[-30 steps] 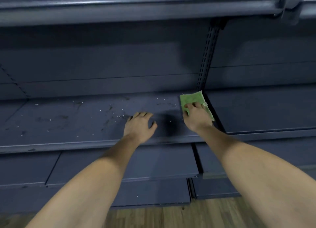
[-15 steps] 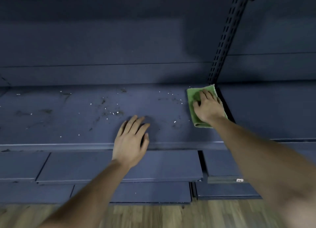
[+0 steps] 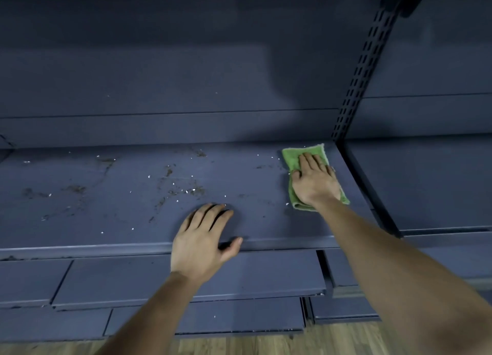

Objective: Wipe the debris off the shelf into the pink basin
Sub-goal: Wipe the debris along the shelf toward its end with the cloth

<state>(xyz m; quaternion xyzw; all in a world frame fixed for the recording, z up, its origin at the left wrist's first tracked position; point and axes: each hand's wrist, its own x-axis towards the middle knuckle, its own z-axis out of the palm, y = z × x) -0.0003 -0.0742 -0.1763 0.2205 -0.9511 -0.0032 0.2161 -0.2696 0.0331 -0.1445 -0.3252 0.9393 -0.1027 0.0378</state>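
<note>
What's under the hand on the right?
A green cloth lies under the right hand, flat on the dark shelf. The palm covers the cloth's middle, and the cloth covers the shelf below, so whatever lies beneath it cannot be seen.

This looked like a shop: a long dark metal shelf (image 3: pixel 106 221) of the retail gondola kind, set beside a slotted upright (image 3: pixel 356 83), with flat back panels (image 3: pixel 159 75) behind and lower shelves (image 3: pixel 186 277) stepping outward (each jutting further than the one above) over a wood-patterned floor (image 3: pixel 239 344).
</note>
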